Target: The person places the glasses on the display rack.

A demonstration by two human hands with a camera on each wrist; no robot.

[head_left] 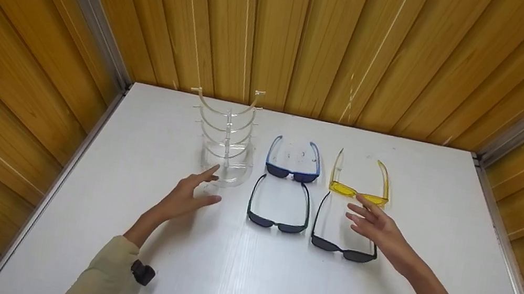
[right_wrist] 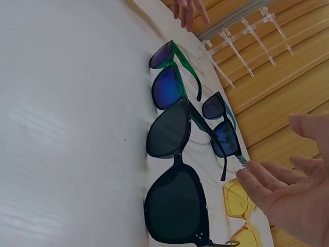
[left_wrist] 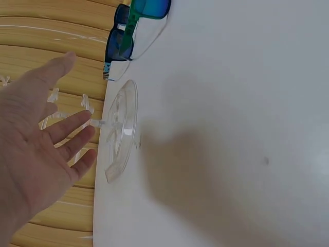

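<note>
Head view looks down on a white table [head_left: 239,281], and I can see things set out on it. Left of the middle of the frame, the left hand [head_left: 184,198] has its fingers spread wide and holds nothing. It is near the clear stand [head_left: 228,136], which has a broad, flat base, maybe so it won't tip over. Right of the middle, the right hand [head_left: 379,228] is loose and holds nothing. It hangs over the black glasses [head_left: 341,250], with its fingertips by the yellow glasses [head_left: 342,188]; I can't tell if they touch. Near the middle of the frame are the blue glasses [head_left: 291,174], and the green glasses [head_left: 274,224] lie just below. All four pairs have their arms unfolded toward the top of the frame. I think that helps them sit steady.
</note>
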